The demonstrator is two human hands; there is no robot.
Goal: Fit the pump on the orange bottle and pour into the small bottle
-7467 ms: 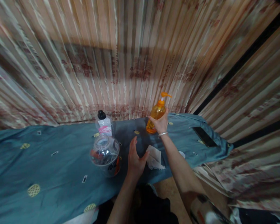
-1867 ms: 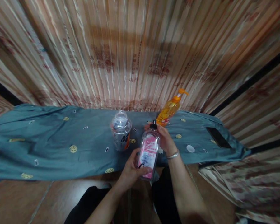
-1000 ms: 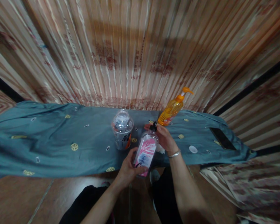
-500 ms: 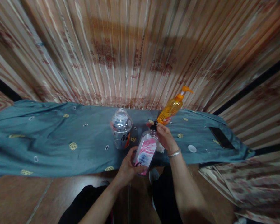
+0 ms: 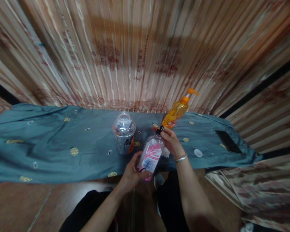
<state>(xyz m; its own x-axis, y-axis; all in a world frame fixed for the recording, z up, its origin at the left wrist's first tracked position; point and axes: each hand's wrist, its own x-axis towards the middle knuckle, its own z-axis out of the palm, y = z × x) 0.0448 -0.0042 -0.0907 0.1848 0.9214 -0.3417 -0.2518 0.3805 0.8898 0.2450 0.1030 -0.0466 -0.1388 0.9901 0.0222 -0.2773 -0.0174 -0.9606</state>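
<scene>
A clear bottle point(image 5: 151, 156) with a pink and white label is tilted over the front edge of the cloth-covered table, its top leaning right. My left hand point(image 5: 132, 170) is closed around its lower part, the thumb across the label. At the top, my right hand point(image 5: 171, 140) has its fingers closed on the black cap point(image 5: 159, 130), which sits at the bottle's neck. Left of the bottle stands a clear plastic container point(image 5: 124, 133) with a narrow open mouth and black and orange print. Behind my right hand is an orange pump bottle point(image 5: 176, 112).
A teal patterned cloth point(image 5: 50, 138) covers the long narrow table. On the right lie a white round lid point(image 5: 198, 153) and a dark phone point(image 5: 228, 141). Crumpled white tissue point(image 5: 165, 152) sits beside my right wrist. A pleated curtain point(image 5: 130, 58) hangs behind.
The whole view has shifted slightly. Both hands keep their hold on the bottle and its cap, with barely any visible movement.
</scene>
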